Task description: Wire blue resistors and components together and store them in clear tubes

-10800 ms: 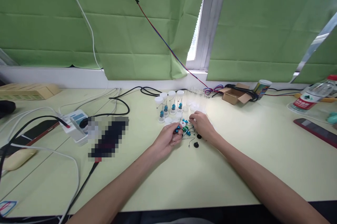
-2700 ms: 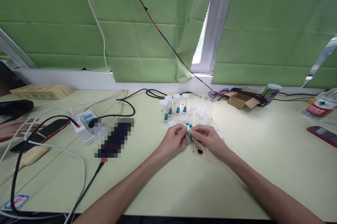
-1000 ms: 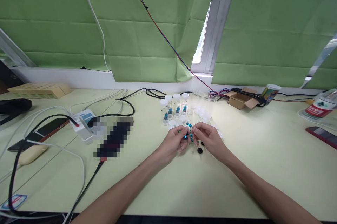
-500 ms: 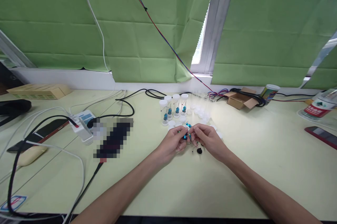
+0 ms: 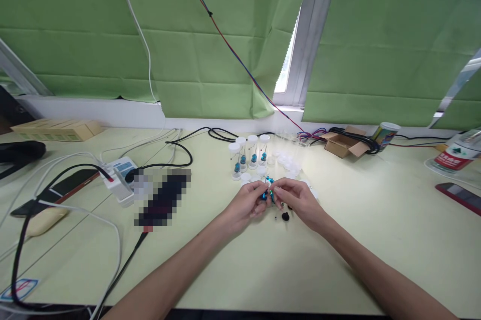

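Though earlier apart, left hand (image 5: 246, 202) beside right hand (image 5: 300, 201).

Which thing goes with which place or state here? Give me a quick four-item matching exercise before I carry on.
Things
1. left hand
2. four clear tubes
3. cardboard box
4. black round piece

Places or states
A. flaps spread open, right of the tubes, toward the wall
B. lying loose on the near side of the right hand
C. gripping a small blue part
D. upright, white-capped

Pairs: 1-C, 2-D, 3-A, 4-B
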`<state>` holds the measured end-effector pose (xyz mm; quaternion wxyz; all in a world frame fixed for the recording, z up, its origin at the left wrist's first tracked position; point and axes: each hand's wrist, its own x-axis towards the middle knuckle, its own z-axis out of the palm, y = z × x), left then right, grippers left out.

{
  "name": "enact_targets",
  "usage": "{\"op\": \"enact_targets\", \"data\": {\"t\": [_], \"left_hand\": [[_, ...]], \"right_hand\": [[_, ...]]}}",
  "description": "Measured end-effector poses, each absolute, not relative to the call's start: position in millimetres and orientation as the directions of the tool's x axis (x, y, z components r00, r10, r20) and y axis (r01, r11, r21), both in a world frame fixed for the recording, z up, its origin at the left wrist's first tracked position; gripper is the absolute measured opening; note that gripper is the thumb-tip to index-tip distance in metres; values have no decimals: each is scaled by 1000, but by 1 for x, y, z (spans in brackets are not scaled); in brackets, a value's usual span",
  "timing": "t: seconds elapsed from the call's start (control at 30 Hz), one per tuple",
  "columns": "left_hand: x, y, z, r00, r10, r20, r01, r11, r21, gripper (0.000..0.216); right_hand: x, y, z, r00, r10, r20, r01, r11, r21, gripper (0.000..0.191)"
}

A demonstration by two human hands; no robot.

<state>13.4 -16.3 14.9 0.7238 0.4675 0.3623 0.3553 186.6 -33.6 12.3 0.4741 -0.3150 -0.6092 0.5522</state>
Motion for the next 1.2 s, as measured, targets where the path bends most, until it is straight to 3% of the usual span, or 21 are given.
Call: {"op": "enact_targets", "data": {"t": [0.4, 0.9, 1.2], "left_hand": [[9, -12, 17, 485, 841, -238, -186, 366, 912, 28], [8, -11, 13, 512, 837, -192, -217, 342, 914, 27], [10, -15, 18, 483, 853, -199, -201, 329, 923, 30]], "right_hand": [[186, -32, 11, -325, 895, 306, -102, 289, -952, 24], [186, -32, 13, -369, 916, 160, -302, 44, -952, 25], [186, -31, 11, -356, 928, 109, -319, -11, -948, 25]]}}
